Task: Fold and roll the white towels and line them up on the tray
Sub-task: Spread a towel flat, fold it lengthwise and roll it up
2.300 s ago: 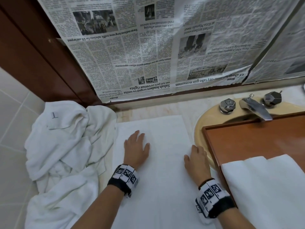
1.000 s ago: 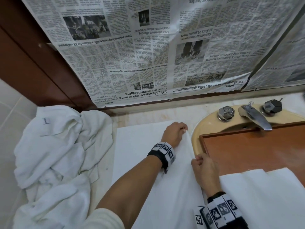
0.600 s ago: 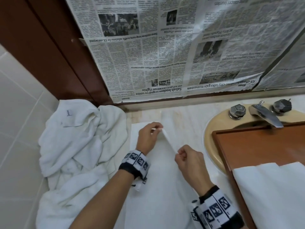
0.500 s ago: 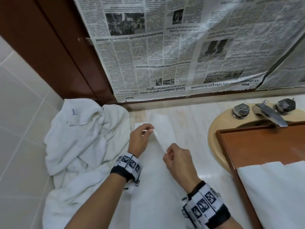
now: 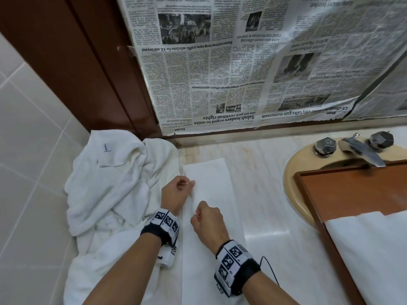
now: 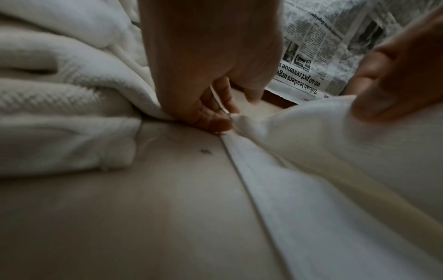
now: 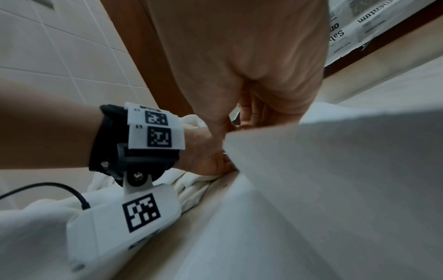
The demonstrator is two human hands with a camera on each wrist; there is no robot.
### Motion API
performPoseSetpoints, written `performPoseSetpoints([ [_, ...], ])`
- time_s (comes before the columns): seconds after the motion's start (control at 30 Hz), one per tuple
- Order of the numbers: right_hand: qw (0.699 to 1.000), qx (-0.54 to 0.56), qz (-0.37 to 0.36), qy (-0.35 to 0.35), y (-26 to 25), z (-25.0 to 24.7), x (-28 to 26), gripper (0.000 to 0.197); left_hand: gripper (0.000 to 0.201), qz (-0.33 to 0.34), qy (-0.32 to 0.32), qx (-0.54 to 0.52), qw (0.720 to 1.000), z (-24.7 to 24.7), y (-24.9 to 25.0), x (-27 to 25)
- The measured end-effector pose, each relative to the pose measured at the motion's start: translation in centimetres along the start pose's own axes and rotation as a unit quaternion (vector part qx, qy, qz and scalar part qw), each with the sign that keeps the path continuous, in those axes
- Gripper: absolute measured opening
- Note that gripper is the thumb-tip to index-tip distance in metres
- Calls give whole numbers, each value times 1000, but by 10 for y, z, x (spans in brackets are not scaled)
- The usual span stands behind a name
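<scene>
Now the towel (image 5: 211, 194) lies half as wide as a second ago: lengthwise fold laid over. Left hand (image 5: 175, 192) and right hand (image 5: 207, 221) fingers pinch its left edge; rolling next, probably.

Bright head view, dim blurred wrist views
</scene>
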State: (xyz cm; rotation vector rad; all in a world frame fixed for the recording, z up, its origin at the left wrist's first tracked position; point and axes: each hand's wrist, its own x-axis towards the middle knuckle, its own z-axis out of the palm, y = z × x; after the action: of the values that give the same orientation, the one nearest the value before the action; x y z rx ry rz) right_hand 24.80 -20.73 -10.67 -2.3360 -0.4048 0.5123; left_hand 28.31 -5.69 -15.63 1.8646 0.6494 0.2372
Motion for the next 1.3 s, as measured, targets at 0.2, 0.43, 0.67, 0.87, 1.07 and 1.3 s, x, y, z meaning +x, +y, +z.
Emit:
performPoseSetpoints([
  [0.2,1000,-11,-16,-7,5,18,4,7,24,-14,13,30,999,-1,2,2],
  [0.43,995,-64,-50,-57,18,27,11,20,43,-12,-18,83,996,1,1,4],
  [0.67,984,-37,-120,-128,30,0,14,32,16,23,20,138,990,2,-4,3],
  [0.87,976,-146,-162,4,61,-41,57,41,27,-12,18,230,973,12,1,7],
  [1.07,954,-270,-118,-63,80,-45,95,65,31,-34,1,297,954,13,6,11],
  [1.3,971,-237,-36,-15,102,-59,106,57,26,-33,56,338,939,20,4,8],
])
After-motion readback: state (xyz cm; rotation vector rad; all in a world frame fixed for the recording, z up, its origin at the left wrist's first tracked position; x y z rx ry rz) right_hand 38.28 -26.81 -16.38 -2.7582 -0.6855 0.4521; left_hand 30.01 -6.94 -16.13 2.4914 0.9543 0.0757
